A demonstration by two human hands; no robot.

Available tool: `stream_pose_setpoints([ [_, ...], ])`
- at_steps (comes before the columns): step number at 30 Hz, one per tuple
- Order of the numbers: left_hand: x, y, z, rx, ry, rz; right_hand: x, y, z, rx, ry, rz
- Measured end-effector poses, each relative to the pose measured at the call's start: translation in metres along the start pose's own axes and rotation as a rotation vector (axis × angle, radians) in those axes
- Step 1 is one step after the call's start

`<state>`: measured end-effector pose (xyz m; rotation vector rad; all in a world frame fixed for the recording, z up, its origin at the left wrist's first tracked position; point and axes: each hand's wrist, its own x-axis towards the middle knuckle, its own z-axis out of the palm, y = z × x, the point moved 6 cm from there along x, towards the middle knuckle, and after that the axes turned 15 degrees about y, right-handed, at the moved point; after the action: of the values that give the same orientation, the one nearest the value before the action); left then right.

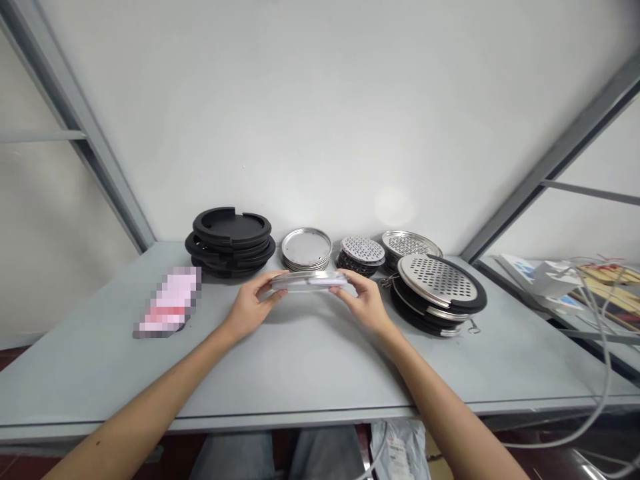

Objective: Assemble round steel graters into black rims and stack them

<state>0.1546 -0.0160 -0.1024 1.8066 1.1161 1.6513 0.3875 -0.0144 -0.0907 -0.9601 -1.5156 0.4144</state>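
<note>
While a thin silvery piece [307,282] is being pinched at both ends by the grip of left hand [251,303] and right hand [364,301], it is being held above the gray surface [310,367], edge toward the camera, long axis running left to right.

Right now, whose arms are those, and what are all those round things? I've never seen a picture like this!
No robot here! A camera on a person's head looks forward and down, so you see what they see. Their left hand and right hand hold a thin shiny thing between them, edge-on and a bit blurry. On the grey table stand, from left: a blurred-out pink thing, black rings, silver discs, small holed discs and bigger holed plates.
</note>
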Motion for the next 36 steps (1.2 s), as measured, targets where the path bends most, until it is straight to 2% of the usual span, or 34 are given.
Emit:
stream_pose_setpoints([
  [5,-0.004,0.013,-0.003,0.304,-0.001,0.283,-0.005,-0.018,-0.001,-0.12,0.0,-0.306],
  [8,-0.01,0.018,0.001,0.356,-0.066,0.377,-0.011,-0.023,0.006,-0.258,-0.043,-0.459],
  [11,-0.015,0.019,0.006,0.339,-0.158,0.423,-0.015,-0.026,0.013,-0.272,-0.073,-0.523],
  [13,-0.015,0.017,0.006,0.294,-0.162,0.412,-0.014,-0.024,0.012,-0.248,-0.052,-0.488],
  [17,-0.011,0.015,0.0,0.137,-0.074,0.298,-0.005,-0.006,0.006,-0.214,0.011,-0.253],
  [21,-0.006,0.01,-0.004,0.084,0.017,0.156,-0.001,0.007,0.006,-0.124,-0.003,-0.065],
  [24,-0.003,0.005,-0.005,0.091,0.028,0.099,-0.001,0.007,0.007,-0.026,0.006,0.005],
  [27,-0.002,0.005,-0.004,0.132,0.007,0.12,0.0,0.003,0.002,0.002,0.052,0.0],
  [29,-0.003,0.008,-0.005,0.19,0.02,0.182,-0.001,-0.003,-0.002,-0.036,0.089,-0.085],
  [31,-0.004,0.012,-0.005,0.233,0.018,0.26,-0.005,-0.011,0.0,-0.103,0.076,-0.231],
  [34,-0.009,0.016,0.001,0.241,-0.077,0.36,-0.015,-0.023,0.011,-0.209,0.015,-0.454],
  [36,-0.012,0.018,0.005,0.221,-0.145,0.413,-0.02,-0.028,0.017,-0.252,0.01,-0.535],
])
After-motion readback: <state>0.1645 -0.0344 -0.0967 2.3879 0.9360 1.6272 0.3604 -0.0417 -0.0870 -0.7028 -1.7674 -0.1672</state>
